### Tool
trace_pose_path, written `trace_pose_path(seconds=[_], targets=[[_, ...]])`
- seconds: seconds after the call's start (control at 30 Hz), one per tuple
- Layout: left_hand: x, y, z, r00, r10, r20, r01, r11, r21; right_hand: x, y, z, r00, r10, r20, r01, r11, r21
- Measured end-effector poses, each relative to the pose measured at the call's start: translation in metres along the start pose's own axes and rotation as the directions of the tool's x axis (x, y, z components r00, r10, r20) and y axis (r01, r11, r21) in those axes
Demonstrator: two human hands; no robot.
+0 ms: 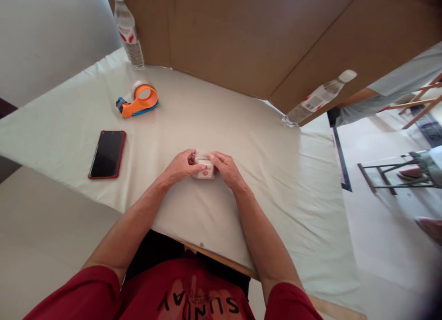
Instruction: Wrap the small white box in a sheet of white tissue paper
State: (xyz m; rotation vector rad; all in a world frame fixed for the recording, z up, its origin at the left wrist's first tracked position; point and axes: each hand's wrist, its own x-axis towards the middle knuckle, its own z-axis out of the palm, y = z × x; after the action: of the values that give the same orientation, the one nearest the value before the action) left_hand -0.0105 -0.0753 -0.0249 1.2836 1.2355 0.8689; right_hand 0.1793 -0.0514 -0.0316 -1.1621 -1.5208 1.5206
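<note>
My left hand (180,165) and my right hand (225,168) meet at the middle of the table, fingers curled round a small white pack with red marks (204,169), which looks like a deck of cards. The pack rests on or just above the pale cloth (241,140). Both hands grip its sides, and most of it is hidden by my fingers.
A red-cased phone (107,154) lies face up to the left. An orange tape dispenser (140,100) sits further back. Two water bottles (127,30) (317,99) stand by a brown cardboard wall (258,39). Stools (390,172) and another person's feet are at the right.
</note>
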Motion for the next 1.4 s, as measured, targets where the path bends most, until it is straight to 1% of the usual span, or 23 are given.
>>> trace_pose_path(seconds=[0.13, 0.27, 0.37, 0.5, 0.67, 0.83, 0.93, 1.03, 1.17, 1.27, 1.4], targets=[[-0.001, -0.001, -0.001, 0.999, 0.028, 0.034, -0.027, 1.000, -0.015, -0.008, -0.002, 0.000, 0.998, -0.017, 0.058, 0.013, 0.998, 0.069], [-0.002, -0.001, -0.002, 0.998, 0.031, 0.054, -0.031, 1.000, 0.002, -0.010, 0.002, -0.001, 0.997, -0.013, 0.071, 0.006, 0.995, 0.103], [-0.004, 0.003, -0.003, 0.999, 0.017, 0.050, -0.018, 0.999, 0.032, -0.010, 0.004, -0.001, 0.998, 0.007, 0.067, -0.015, 0.993, 0.120], [-0.006, 0.006, -0.003, 0.999, -0.008, 0.044, 0.006, 0.999, 0.052, -0.012, 0.002, 0.002, 0.999, 0.025, 0.027, -0.029, 0.991, 0.129], [-0.005, 0.005, -0.003, 0.999, -0.041, 0.023, 0.039, 0.997, 0.067, -0.014, 0.002, 0.006, 1.000, -0.003, 0.017, 0.002, 0.999, 0.035], [-0.004, 0.005, -0.006, 0.998, -0.020, 0.067, 0.017, 0.999, 0.050, -0.014, 0.005, 0.009, 0.999, -0.049, -0.018, 0.048, 0.996, -0.071], [-0.004, 0.006, -0.006, 0.997, -0.027, 0.073, 0.024, 0.999, 0.037, -0.014, 0.004, 0.008, 0.994, -0.100, -0.038, 0.095, 0.989, -0.117], [-0.004, 0.006, -0.006, 0.996, -0.038, 0.081, 0.036, 0.999, 0.023, -0.013, 0.002, 0.007, 0.991, -0.123, -0.043, 0.117, 0.986, -0.123], [-0.003, 0.005, -0.006, 0.997, -0.040, 0.065, 0.037, 0.998, 0.046, -0.009, -0.001, 0.008, 0.992, -0.097, -0.080, 0.087, 0.988, -0.127], [-0.003, 0.006, -0.005, 0.997, -0.045, 0.066, 0.041, 0.998, 0.055, -0.004, -0.005, 0.011, 0.983, -0.139, -0.121, 0.117, 0.978, -0.172], [-0.005, 0.007, -0.006, 0.996, -0.053, 0.075, 0.049, 0.997, 0.054, 0.001, -0.008, 0.015, 0.975, -0.183, -0.130, 0.154, 0.967, -0.204]])
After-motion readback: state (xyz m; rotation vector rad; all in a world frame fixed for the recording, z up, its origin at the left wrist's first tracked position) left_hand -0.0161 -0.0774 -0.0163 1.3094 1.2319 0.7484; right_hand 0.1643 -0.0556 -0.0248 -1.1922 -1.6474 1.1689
